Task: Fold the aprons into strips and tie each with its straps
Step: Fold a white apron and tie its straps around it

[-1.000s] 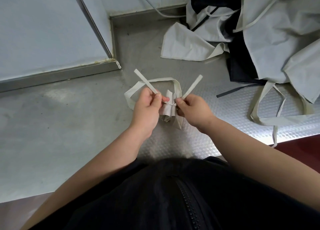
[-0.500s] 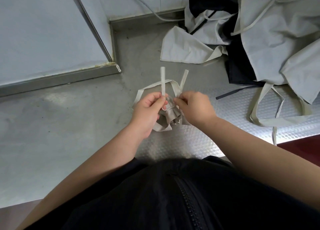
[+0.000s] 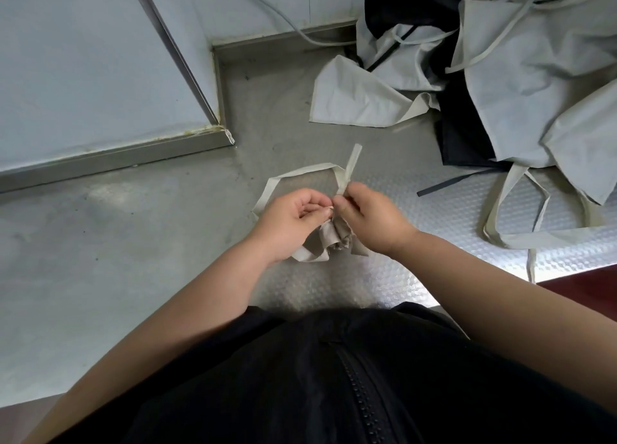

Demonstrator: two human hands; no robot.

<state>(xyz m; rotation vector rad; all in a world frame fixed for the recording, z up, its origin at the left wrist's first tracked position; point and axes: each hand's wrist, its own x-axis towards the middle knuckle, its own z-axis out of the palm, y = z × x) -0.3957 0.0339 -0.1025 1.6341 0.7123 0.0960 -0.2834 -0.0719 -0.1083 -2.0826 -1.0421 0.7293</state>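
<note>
Now only one strap end (image 3: 353,161) stands up, just beyond the right hand (image 3: 372,221), whose thumb and forefinger pinch it near its base. Half a second ago two ends rose, one from each hand. The left hand (image 3: 292,221) has its fingers curled in, pinching at the top of the folded apron (image 3: 329,243) where the two hands meet (what lies under the fingertips is hidden). Both hands have drawn closer, fingertips touching. The apron sits bunched between and beneath them, on or just over the steel table (image 3: 133,243). A strap loop (image 3: 293,175) arcs beyond the left knuckles, as before. Well beyond the right hand lies the pile of aprons (image 3: 500,76).
</note>
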